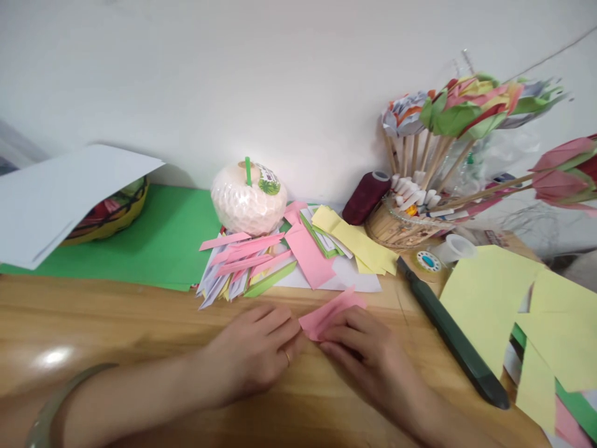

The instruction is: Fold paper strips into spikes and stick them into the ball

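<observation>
A small folded piece of pink paper [326, 315] is held just above the wooden table, pinched between the thumb and fingers of my right hand [368, 351]. Its left corner meets the fingertips of my left hand [265, 345]. That hand is closed with its fingers curled, a ring on one of them; whatever they grip is hidden behind the knuckles. Behind both hands lies a heap of folded paper strips [252, 258] in pink, white, yellow and green. Pink rectangles [308, 255] and yellow rectangles [359, 239] are spread beside the heap.
At right lie a dark green utility knife [454, 336] and yellow sheets [489, 298]. Paper flowers [476, 106] on sticks stand in a basket [396, 224] next to a maroon thread spool [366, 198]. A wrapped coconut [249, 199] stands behind; white sheets [69, 193] cover another basket at left.
</observation>
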### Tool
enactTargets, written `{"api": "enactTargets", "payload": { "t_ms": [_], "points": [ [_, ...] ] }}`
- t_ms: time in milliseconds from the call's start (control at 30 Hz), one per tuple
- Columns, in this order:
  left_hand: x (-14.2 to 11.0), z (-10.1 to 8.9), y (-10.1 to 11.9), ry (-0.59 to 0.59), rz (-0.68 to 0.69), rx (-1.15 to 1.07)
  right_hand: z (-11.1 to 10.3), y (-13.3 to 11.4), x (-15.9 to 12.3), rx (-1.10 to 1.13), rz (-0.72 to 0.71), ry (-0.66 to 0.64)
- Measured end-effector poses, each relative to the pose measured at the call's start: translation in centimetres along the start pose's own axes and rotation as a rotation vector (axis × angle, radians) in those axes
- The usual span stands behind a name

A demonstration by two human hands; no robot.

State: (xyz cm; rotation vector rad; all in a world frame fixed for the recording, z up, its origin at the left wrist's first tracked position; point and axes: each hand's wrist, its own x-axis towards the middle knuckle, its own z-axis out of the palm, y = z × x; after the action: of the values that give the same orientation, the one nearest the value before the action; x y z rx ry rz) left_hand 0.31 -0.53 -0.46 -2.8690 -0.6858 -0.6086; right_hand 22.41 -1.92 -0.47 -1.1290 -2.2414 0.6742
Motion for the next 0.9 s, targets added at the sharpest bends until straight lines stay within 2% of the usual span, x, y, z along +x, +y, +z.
{"api": "enactTargets", "payload": {
  "t_ms": [167, 533, 667, 900],
  "points": [
    [-0.6, 0.4, 0.3, -0.033, 0.044, 0.0, 0.0, -0.2, 0.5, 0.05, 0.111, 0.0],
    [-0.4, 0.0, 0.6, -0.084, 0.102, 0.033, 0.0, -0.9, 1.1, 0.031, 0.154, 0.016],
    [-0.4, 0.0, 0.7, -0.149, 0.076, 0.022, 0.1, -0.8, 1.2, 0.032, 0.181, 0.015],
    [-0.2, 0.3, 0.8, -0.139, 0.014, 0.009, 0.2, -0.4, 1.0, 0.034, 0.193, -0.003]
  ]
}}
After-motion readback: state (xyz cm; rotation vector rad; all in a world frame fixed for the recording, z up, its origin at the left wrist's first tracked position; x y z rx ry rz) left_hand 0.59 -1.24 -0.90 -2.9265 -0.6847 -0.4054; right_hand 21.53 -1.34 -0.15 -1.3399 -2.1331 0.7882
